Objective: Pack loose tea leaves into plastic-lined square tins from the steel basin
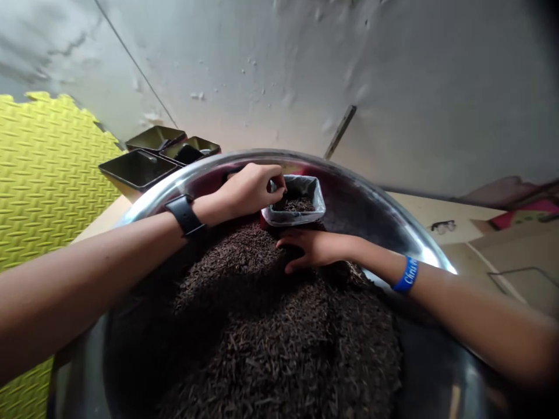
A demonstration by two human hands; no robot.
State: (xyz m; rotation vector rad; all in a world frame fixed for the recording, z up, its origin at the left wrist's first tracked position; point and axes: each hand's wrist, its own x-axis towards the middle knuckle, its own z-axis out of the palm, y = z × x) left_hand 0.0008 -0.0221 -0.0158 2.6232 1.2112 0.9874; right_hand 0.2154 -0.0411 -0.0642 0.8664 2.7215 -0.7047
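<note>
In the head view, the left arm is reaching in from the left, a dark watch [185,216] circling its wrist. The left hand [250,191] is bending over the left rim of a small box [292,218], thumb and forefinger curling round until their tips are meeting; whether they are pinching anything, I cannot tell. The right arm, wearing a blue wristband [406,274], is stretching in from the right, and the right hand [321,247] is lying palm down, fingers spreading over the dark leaves [271,355] just in front of the box. The box is standing inside a metal bowl [395,212], beyond the heap; clear plastic is lining it, and loose dark leaves are covering its bottom.
</note>
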